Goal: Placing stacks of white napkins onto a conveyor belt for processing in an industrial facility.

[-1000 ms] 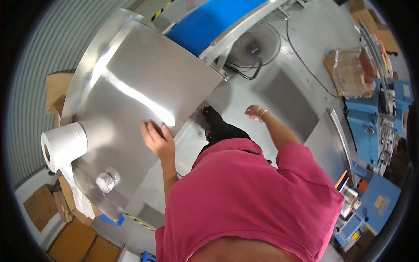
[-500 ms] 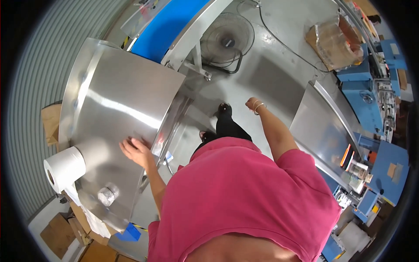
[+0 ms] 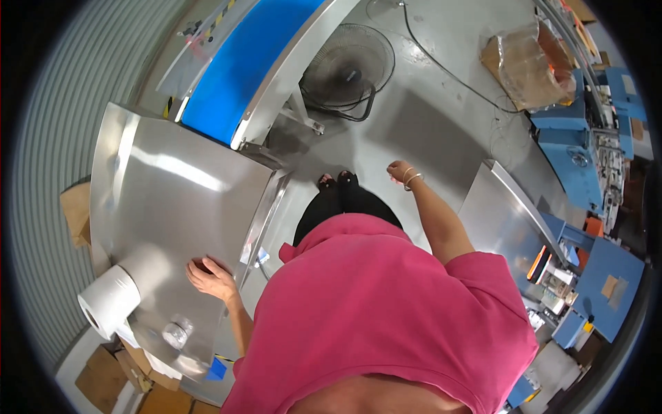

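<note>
My left hand (image 3: 211,277) rests on or just above the steel table (image 3: 186,200), near its right edge. Its fingers are stretched out and slightly bent, with nothing in them. To its left lies a large white roll (image 3: 110,301). Nearer to me on the same table is a small clear-wrapped roll (image 3: 177,332), perhaps tape. Out over the grey floor hangs my right hand (image 3: 398,171), bangles at its wrist. Its fingers are loosely curled in, and nothing shows in them. It touches no object.
A blue conveyor belt (image 3: 252,65) adjoins the table's far end. Beside it stands a floor fan (image 3: 350,72). A black cable (image 3: 448,76) crosses the floor toward a plastic-lined carton (image 3: 527,65). At right are another steel table (image 3: 496,214) and blue machines (image 3: 569,165).
I have moved forward and turned slightly, so the conveyor and fan appear lower and further left. My left hand sits nearer my body along the table; my feet are now side by side.
</note>
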Demonstrator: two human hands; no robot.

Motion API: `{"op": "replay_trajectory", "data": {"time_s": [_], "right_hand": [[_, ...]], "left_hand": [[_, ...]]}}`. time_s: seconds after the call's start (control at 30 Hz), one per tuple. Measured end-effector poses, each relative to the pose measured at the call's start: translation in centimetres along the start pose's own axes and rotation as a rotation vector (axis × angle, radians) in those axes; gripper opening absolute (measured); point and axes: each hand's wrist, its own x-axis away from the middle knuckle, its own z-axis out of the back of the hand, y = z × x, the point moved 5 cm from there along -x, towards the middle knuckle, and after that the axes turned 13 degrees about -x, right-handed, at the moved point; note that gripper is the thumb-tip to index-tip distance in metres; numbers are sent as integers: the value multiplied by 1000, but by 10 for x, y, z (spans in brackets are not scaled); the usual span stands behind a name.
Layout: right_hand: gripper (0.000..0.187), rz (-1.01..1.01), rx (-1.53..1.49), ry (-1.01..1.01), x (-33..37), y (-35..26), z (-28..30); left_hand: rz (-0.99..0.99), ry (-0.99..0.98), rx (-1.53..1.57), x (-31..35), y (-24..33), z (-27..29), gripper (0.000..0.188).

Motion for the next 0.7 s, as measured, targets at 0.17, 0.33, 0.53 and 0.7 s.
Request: {"op": "replay_trajectory", "data": {"time_s": [0.17,0.33,0.53,0.7], "right_hand": [[30,-87,118,-110,-13,18,-2],[27,-72,119,-111,-31,-11,1],[31,115,190,-26,-51,-71,0],[31,165,116,-43,-45,-92,-3]], "left_hand": [[-6,1,-45,0,-1,4,49],[29,-4,-52,-1,5,7,49],[67,11,20,-2,4,8,48],[64,9,7,-3,0,5,47]]}}
